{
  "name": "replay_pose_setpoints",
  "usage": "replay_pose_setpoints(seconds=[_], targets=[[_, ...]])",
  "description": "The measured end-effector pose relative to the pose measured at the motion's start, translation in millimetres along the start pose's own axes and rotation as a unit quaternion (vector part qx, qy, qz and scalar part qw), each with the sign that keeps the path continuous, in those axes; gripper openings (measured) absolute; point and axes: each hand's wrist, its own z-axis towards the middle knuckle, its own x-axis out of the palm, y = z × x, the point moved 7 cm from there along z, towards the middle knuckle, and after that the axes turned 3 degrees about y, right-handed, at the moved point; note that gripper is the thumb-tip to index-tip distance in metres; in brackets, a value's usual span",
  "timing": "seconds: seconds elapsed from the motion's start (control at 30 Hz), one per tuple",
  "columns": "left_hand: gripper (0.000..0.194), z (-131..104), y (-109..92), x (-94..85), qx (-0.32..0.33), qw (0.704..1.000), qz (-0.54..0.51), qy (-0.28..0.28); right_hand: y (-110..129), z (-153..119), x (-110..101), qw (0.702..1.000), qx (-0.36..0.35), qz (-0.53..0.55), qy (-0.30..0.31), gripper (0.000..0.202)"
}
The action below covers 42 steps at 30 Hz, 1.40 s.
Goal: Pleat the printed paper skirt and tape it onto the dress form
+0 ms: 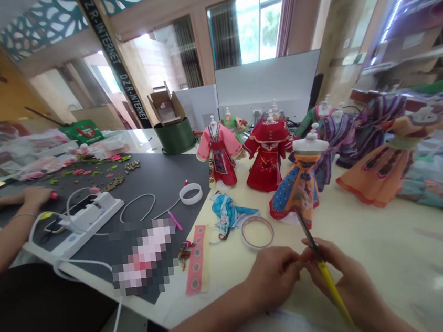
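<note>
Scissors (324, 269) in right hand (346, 279); pillar (111, 56) reads "DZR-INTERNET".

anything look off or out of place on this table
One thing: a blue garment lies crumpled flat on the table, while the other costumes, like the red dress, stand on small mannequins. Green and pink bits are scattered on the black mat.

"DZR-INTERNET" on black pillar band (115, 55)

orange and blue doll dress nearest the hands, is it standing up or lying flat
Standing upright: the orange and blue doll dress sits on a small white mannequin stand with its skirt flared on the cream table, unlike the blue garment lying crumpled beside it.
</note>
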Motion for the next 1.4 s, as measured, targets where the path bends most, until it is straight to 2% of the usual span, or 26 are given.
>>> replay_pose_setpoints(seconds=[0.2,0.37,0.57,0.9,1.17,1.33,1.4], targets=[[0.031,1.4,10.2,1.4,-0.036,0.999,-0.031,-0.013,-3.8,-3.9,2.2,0.999,0.017,-0.047,-0.011,0.025],[0.035,2.6,24.4,7.1,-0.090,0.991,-0.103,0.005,9.7,-3.1,2.7,0.996,-0.011,-0.087,-0.010,0.022],[0.030,1.5,27.5,5.3,-0.113,0.984,-0.140,-0.005,21.8,-1.4,-0.1,0.996,-0.006,-0.085,-0.032,0.018],[0.015,4.0,23.7,0.8,-0.104,0.975,-0.195,-0.020,21.9,-1.6,0.6,0.996,0.010,-0.084,-0.042,0.020],[0.014,2.3,8.8,-8.7,-0.052,0.994,-0.083,-0.046,-1.5,-8.8,6.5,0.998,0.048,-0.040,-0.026,0.029],[0.014,1.6,4.7,-9.0,-0.037,0.993,-0.107,-0.040,-3.7,-11.5,5.7,0.995,0.070,0.029,-0.058,0.027],[0.012,1.9,2.2,-8.2,-0.024,0.991,-0.131,-0.034,-1.1,-10.5,4.2,0.994,0.058,0.053,-0.071,0.027]])
